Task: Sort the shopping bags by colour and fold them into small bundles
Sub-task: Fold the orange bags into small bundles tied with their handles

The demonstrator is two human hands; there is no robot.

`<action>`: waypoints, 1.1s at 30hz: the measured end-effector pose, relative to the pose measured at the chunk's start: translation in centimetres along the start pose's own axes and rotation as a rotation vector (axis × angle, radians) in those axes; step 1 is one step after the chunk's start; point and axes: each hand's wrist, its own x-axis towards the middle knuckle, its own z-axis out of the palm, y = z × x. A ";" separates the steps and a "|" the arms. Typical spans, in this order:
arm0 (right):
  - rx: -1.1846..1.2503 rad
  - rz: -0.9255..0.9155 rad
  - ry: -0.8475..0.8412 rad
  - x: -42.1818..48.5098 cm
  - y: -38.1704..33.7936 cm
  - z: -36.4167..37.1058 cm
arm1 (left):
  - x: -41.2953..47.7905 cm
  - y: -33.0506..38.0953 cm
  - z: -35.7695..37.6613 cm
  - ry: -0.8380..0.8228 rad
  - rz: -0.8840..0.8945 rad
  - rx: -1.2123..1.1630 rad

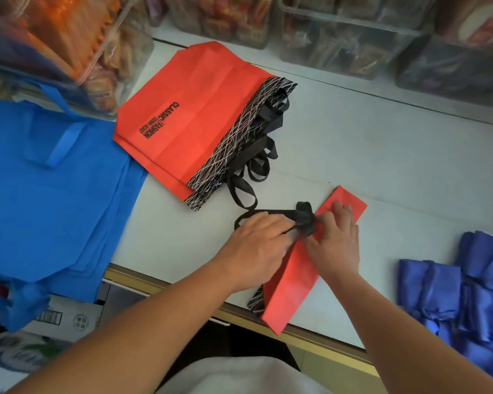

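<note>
A red shopping bag folded into a long narrow strip (293, 282) lies diagonally across the white counter's front edge. Its black strap (303, 216) is bunched into a knot over the strip's middle. My left hand (256, 248) pinches the strap's loose end just left of the knot. My right hand (335, 237) presses on the strip and grips the knot from the right. A stack of flat red bags (194, 109) with black patterned tops and black handles lies behind. Flat blue bags (49, 200) are piled at the left. Folded purple-blue bundles (467, 294) sit at the right.
Clear plastic bins of packaged goods (339, 32) line the back of the white counter (382, 155). A bin of orange packets (69, 44) stands at the back left. Cardboard boxes (69, 317) sit below the counter's gold front edge at the left.
</note>
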 end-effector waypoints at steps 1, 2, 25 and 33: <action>-0.001 -0.005 -0.006 0.0 0.3 -0.1 | 0.0 -0.3 0.3 -0.007 0.019 0.061; -0.017 -0.018 -0.015 0.0 0.6 -0.3 | 0.0 -0.8 0.3 0.012 -0.021 0.113; -0.356 -0.051 -0.149 1.3 1.7 -1.6 | -5.5 1.7 2.4 -0.521 -0.133 -0.021; -0.159 -0.248 -0.043 1.3 2.1 -2.7 | -2.4 2.6 5.4 -0.447 -0.252 0.054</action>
